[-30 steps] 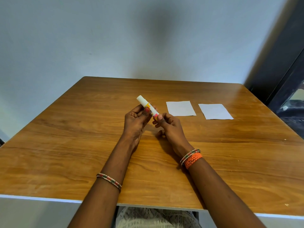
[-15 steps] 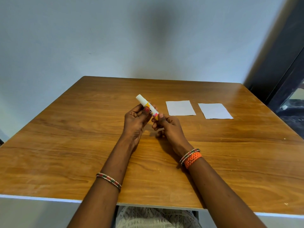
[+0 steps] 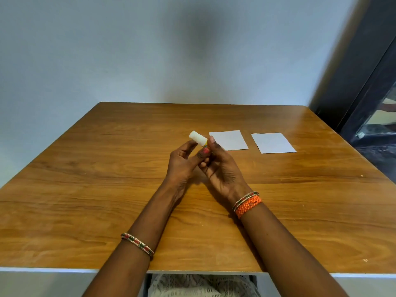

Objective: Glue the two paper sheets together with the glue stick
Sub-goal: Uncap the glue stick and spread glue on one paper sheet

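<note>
A white glue stick (image 3: 198, 138) with a yellow and pink label is held above the middle of the wooden table (image 3: 85, 189), its capped end pointing up and left. My right hand (image 3: 220, 168) wraps its fingers around the lower body of the stick, hiding most of the label. My left hand (image 3: 184, 161) touches the stick from the left, thumb against it below the cap. Two small white paper sheets lie flat side by side beyond the hands: one sheet (image 3: 228, 139) just right of the stick, the other sheet (image 3: 272, 142) farther right.
A pale wall stands behind the table's far edge. A dark door or window frame (image 3: 368, 86) rises at the right. The table's white front edge (image 3: 42, 270) runs close to my body, with lace fabric (image 3: 201, 286) below it.
My right hand has slid up around the glue stick's body, covering most of its label. The stick has tipped more upright. The left hand's fingers have loosened, and the papers have not moved.
</note>
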